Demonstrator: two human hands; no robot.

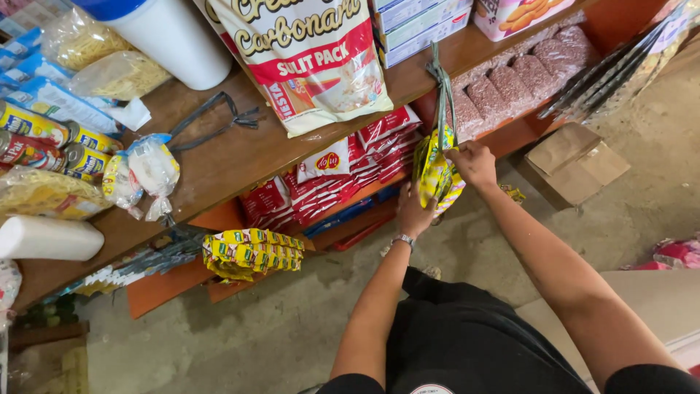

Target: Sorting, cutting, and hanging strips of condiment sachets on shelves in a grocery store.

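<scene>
Shelf edge (240,157): yellow sachets (435,171) between hands (445,190)

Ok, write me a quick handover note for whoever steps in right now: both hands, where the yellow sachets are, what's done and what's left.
Left hand: wristwatch on, cupped against the lower part of the hanging yellow sachet bunch.
Right hand: grip closed on the bunch's upper right side.
The bunch hangs from a grey strap at the edge of the wooden shelf.
Done: bunch is up on the strap. Left: it is not yet let go; a second stack of yellow sachets lies on the lower orange shelf.
</scene>
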